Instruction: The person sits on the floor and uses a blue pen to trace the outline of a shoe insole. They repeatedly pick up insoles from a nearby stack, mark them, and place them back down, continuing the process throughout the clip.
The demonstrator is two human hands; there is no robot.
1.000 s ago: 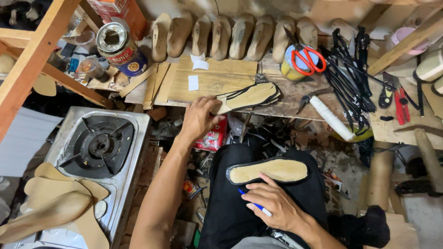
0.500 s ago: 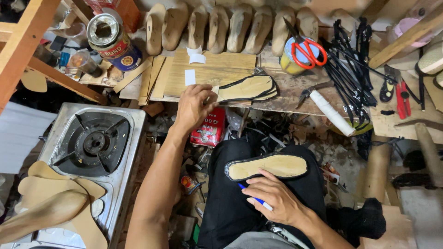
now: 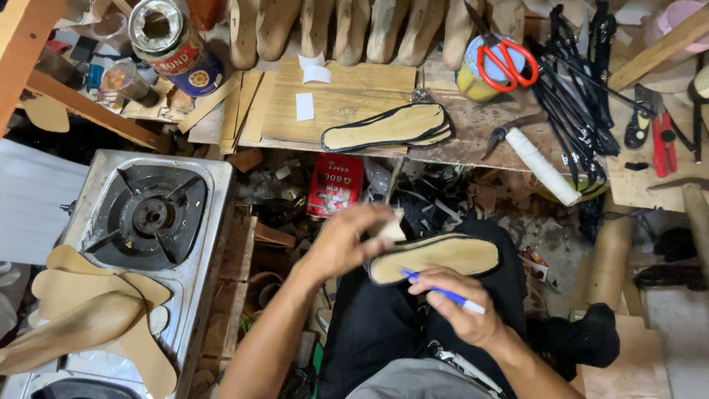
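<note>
A tan shoe insole with a dark edge [image 3: 450, 255] lies on my lap, across my black trousers. My left hand [image 3: 347, 240] is at its heel end and pinches a small pale scrap between the fingertips; the hand is blurred. My right hand [image 3: 458, 307] rests just below the insole and grips a blue pen [image 3: 443, 292] whose tip points at the sole. Two more insoles [image 3: 388, 127] lie stacked on the wooden board [image 3: 332, 100] of the bench above.
A steel gas burner [image 3: 151, 214] stands at the left with tan leather cut-outs [image 3: 96, 318] piled on it. Wooden shoe lasts [image 3: 354, 29] line the back. A tin [image 3: 177, 48], red-handled scissors [image 3: 509, 59], pliers, a white roll [image 3: 543, 166] and black straps crowd the bench.
My left hand has come back from the insoles on the bench down to my lap, now pinching a small pale scrap. The right hand with the pen stays by the lap insole.
</note>
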